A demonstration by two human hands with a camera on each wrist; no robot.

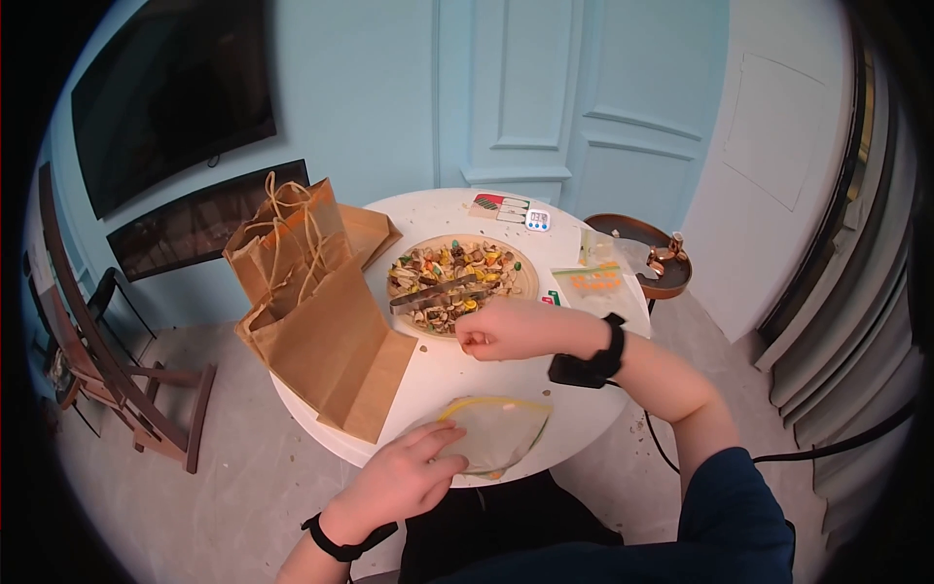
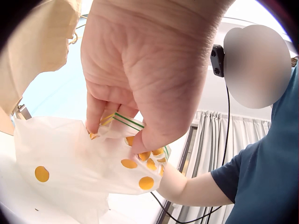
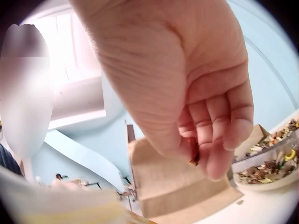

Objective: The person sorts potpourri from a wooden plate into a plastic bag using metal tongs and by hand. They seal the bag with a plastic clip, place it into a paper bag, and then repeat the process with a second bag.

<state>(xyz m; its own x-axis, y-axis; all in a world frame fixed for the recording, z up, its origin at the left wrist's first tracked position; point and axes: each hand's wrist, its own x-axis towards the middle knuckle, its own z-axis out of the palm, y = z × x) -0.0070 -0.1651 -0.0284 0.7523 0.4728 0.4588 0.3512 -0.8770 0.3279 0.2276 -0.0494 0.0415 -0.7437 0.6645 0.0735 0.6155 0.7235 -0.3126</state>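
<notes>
My left hand (image 1: 404, 474) pinches the rim of a translucent zip bag (image 1: 501, 433) near the table's front edge. In the left wrist view the bag (image 2: 70, 158) shows orange dots and a green zip line, with my thumb and fingers on either side of its mouth. My right hand (image 1: 516, 329) is raised by the near right rim of a round tray (image 1: 530, 282) heaped with small mixed pieces. Between thumb and fingers it pinches a small reddish-brown piece (image 3: 193, 151), partly hidden by the fingers. A long grey metal tool like tongs (image 1: 438, 292) lies across the heap.
Brown paper bags (image 1: 341, 341) with twisted handles crowd the left of the white round table (image 1: 292, 399). A digital timer (image 1: 537, 220) and a printed card (image 1: 501, 206) lie at the back. Another dotted zip bag (image 1: 589, 282) lies right, before a brown side table (image 1: 613, 226).
</notes>
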